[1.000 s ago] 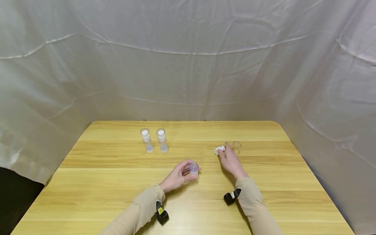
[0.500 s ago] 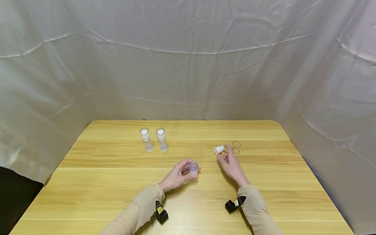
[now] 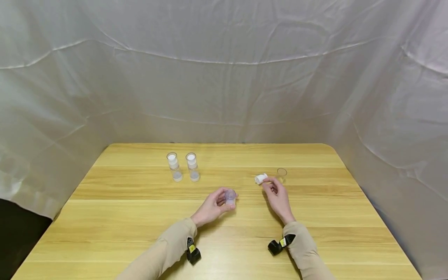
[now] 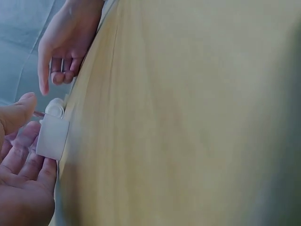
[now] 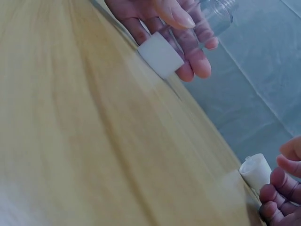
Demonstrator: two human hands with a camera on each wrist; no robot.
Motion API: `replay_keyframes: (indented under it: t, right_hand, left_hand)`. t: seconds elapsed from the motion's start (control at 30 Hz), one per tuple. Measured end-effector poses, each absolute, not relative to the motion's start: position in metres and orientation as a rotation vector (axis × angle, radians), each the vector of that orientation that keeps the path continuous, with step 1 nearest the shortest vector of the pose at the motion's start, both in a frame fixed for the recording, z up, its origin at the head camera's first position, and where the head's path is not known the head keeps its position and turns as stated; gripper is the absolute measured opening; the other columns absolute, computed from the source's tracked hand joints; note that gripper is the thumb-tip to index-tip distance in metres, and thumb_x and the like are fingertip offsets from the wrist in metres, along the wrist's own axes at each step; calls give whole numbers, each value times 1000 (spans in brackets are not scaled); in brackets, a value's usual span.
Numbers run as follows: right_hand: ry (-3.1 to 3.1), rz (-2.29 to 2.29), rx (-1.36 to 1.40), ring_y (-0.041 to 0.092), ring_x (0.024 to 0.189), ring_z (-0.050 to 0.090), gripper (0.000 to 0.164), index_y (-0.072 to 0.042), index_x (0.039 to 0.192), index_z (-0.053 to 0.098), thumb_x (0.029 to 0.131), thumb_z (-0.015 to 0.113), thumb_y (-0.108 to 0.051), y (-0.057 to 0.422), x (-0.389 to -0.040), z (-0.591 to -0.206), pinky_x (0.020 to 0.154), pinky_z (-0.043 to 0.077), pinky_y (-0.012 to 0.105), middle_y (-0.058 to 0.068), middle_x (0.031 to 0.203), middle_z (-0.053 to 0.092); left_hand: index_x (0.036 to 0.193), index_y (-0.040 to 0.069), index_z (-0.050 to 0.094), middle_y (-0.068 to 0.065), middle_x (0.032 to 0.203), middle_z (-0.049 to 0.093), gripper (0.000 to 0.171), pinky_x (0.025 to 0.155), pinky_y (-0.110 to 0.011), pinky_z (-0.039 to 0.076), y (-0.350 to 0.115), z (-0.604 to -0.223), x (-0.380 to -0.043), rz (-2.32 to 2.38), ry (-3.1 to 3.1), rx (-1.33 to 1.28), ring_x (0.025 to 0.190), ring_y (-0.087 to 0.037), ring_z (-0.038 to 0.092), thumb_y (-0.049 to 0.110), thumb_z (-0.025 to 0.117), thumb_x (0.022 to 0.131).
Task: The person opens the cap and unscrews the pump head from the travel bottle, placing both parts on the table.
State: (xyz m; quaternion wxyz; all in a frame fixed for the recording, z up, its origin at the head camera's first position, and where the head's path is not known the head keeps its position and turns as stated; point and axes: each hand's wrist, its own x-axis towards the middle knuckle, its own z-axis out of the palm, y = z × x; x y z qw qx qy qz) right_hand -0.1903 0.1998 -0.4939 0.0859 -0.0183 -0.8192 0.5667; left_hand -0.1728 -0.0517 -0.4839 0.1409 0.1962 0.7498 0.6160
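Note:
My left hand [image 3: 211,207] holds a small clear bottle with a white base [image 3: 230,197], thumb on the near side and fingers behind. The right wrist view shows its uncapped, threaded neck [image 5: 223,7]. My right hand [image 3: 279,199] is at a white pump head [image 3: 260,179] lying on its side on the table. Index finger and thumb are beside the pump head, not around it; whether they touch it I cannot tell. Just behind that hand stands a clear cylindrical cover [image 3: 282,173].
Two assembled pump bottles [image 3: 174,167] with white tops stand upright at the back left of the wooden table [image 3: 122,217]. Grey cloth [image 3: 224,97] hangs behind the table and along both sides. A black camera is strapped to each sleeve.
My right hand has drawn back a little toward me, its fingers now at the near right side of the pump head. The bottle in my left hand has shifted slightly away from me.

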Motion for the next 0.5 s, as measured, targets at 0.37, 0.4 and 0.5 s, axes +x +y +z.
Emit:
replay_keyframes:
  t: [0.37,0.4,0.5]
  right_hand:
    - [-2459,1701,-68,1,69,48,22,6,117,64,101,55,-7,193,-176,-469,65,40,14,23,89,62]
    - [-2452,1700,-55,1,69,48,22,8,117,64,101,55,-5,192,-175,-467,65,41,14,26,90,62]
    - [-2424,1711,-36,0,70,49,20,8,114,65,100,57,-3,192,-178,-473,65,40,12,29,95,65]
  left_hand:
    - [136,-4,52,-27,138,57,48,119,-53,41,-43,-483,-204,1841,2279,424,133,-44,53,5,69,92]
    - [135,-4,53,-27,137,57,47,118,-52,42,-43,-483,-207,1853,2291,414,133,-44,53,5,69,92]
    - [135,-5,54,-27,136,58,47,116,-51,46,-41,-484,-218,1886,2348,385,130,-44,55,4,71,92]
